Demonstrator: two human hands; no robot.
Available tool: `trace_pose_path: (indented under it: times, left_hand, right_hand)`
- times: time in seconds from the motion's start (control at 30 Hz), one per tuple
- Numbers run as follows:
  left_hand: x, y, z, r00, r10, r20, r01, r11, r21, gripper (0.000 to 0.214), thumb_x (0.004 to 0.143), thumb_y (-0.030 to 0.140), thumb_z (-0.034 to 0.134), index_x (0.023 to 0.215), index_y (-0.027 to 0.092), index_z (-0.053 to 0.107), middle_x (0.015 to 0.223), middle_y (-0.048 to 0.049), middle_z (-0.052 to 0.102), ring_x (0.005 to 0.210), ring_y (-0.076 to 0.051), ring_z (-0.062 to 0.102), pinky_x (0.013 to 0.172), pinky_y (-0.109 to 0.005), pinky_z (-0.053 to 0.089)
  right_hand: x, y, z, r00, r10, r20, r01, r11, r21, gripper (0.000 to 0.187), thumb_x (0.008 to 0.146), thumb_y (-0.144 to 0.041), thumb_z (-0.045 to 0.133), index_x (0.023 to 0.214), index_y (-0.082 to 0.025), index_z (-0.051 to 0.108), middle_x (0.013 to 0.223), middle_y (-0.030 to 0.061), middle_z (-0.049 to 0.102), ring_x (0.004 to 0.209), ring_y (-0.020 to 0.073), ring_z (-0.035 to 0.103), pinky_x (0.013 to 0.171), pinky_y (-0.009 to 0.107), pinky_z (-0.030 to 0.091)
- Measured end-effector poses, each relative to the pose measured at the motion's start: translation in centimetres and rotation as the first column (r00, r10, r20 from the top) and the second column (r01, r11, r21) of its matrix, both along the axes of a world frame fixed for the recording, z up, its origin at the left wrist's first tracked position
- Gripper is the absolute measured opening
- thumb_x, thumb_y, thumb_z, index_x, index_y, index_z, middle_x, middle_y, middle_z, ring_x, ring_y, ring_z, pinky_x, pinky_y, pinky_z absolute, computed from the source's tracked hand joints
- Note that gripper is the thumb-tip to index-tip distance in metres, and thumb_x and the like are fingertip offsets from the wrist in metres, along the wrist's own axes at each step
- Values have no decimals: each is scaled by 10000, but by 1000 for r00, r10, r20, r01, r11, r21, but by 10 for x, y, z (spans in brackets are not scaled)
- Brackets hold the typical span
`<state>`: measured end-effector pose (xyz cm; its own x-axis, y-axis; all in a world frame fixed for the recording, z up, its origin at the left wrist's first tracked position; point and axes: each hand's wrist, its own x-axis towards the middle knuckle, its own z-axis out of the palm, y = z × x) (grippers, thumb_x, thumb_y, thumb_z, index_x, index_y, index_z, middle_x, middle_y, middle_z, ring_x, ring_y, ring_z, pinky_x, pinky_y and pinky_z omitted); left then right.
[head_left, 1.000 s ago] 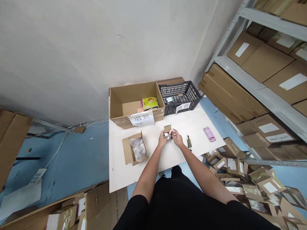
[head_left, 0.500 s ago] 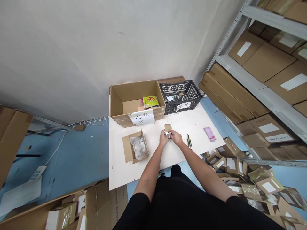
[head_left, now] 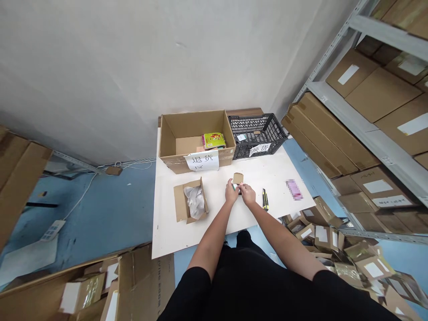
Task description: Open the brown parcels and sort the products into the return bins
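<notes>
Brown cardboard mini box [head_left: 238, 179], flap up, sits on the white tabletop [head_left: 254, 171] about mid-table, right at the fingertips of both hands. Left hand [head_left: 231, 192] and right hand [head_left: 248, 194] meet at its near edge, fingers curled in a narrow pinch on the box and something small and pale between them; too small to tell what it is.

Yellow-black utility knife [head_left: 265, 199] lies just right of the right hand, not touching. Pink blurred item [head_left: 293, 189] further right, near the table edge. Open small carton [head_left: 190, 200] with white crumpled wrap inside sits left of the hands, well apart.

Large open cardboard box [head_left: 195, 138] with a paper label stands at the back of the table, a green-yellow pack inside. Black plastic crate [head_left: 257, 134] beside it on the right, touching or nearly so. Metal shelving [head_left: 361, 127] with brown cartons along the right.
</notes>
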<state>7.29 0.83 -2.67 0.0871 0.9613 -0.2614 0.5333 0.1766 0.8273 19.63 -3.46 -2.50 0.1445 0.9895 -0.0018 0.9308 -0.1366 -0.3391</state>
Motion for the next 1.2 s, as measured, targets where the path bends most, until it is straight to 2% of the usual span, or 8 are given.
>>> trace_pose_path:
  times: [0.13, 0.23, 0.47, 0.73, 0.9, 1.0, 1.1, 1.2]
  left_hand:
    - [-8, -3, 6, 985, -161, -63, 170, 968, 186, 399, 1000, 198, 580, 1383, 290, 643, 1507, -94, 557, 1353, -255, 571, 1087, -364, 507]
    - [-12, -3, 7, 966, -227, -126, 247, 951, 187, 301, 1016, 212, 568, 1242, 295, 749, 1549, -69, 537, 1356, -264, 571, 1092, -373, 514]
    - [-9, -4, 6, 940, -275, -202, 305, 942, 139, 393, 1043, 261, 550, 1409, 286, 692, 1387, -107, 626, 1234, -249, 641, 1064, -351, 513]
    - [-5, -5, 11, 929, -256, -267, 286, 955, 77, 405, 1068, 327, 521, 1448, 335, 660, 1367, -106, 603, 1185, -254, 655, 951, -335, 537]
    - [-1, -10, 10, 918, -306, -252, 340, 935, 104, 412, 1038, 294, 570, 1438, 339, 657, 1350, -90, 619, 1232, -257, 622, 971, -337, 530]
    - [4, -13, 7, 932, -291, -218, 320, 941, 112, 422, 1025, 274, 585, 1442, 330, 628, 1344, -92, 626, 1246, -258, 614, 992, -347, 523]
    - [8, -11, 1, 957, -251, -145, 270, 955, 123, 525, 996, 245, 616, 1513, 288, 533, 1382, -114, 630, 1286, -271, 607, 1036, -374, 509]
    - [9, -4, -8, 988, -145, -47, 149, 984, 100, 665, 939, 255, 681, 1564, 212, 457, 1417, -157, 635, 1312, -300, 610, 1083, -421, 495]
  right_hand:
    - [4, 0, -7, 1000, 0, -17, 0, 1000, 6, 333, 1081, -224, 462, 1223, -273, 760, 1259, 82, 728, 1058, 234, 647, 799, 270, 465]
    - [8, -2, -10, 997, -20, -72, 22, 999, 37, 323, 1076, -233, 469, 1222, -279, 753, 1281, 73, 710, 1073, 229, 644, 829, 276, 479]
    - [9, -8, -11, 971, -38, -237, 65, 992, 108, 350, 1064, -229, 445, 1251, -265, 739, 1298, 89, 684, 1158, 237, 634, 950, 332, 522]
    - [4, -11, 3, 975, -65, -215, 51, 996, -67, 409, 1046, -203, 463, 1384, -279, 680, 1402, 93, 646, 1185, 240, 638, 995, 326, 503]
    - [3, -5, 13, 959, -240, -148, 201, 949, -242, 447, 1070, -261, 459, 1504, -261, 570, 1313, 138, 696, 1133, 259, 693, 930, 325, 504]
    - [8, 8, 21, 961, -257, -105, 208, 918, -338, 412, 1054, -271, 494, 1448, -252, 614, 1206, 150, 737, 1061, 279, 727, 888, 345, 510]
    - [19, 23, 28, 955, -239, -174, 150, 899, -411, 313, 984, -232, 587, 1267, -247, 718, 1124, 124, 775, 1044, 287, 739, 881, 348, 525]
    - [28, 25, 29, 931, -228, -285, 119, 928, -352, 322, 917, -213, 647, 1227, -261, 721, 1146, 81, 784, 1045, 259, 745, 901, 331, 547]
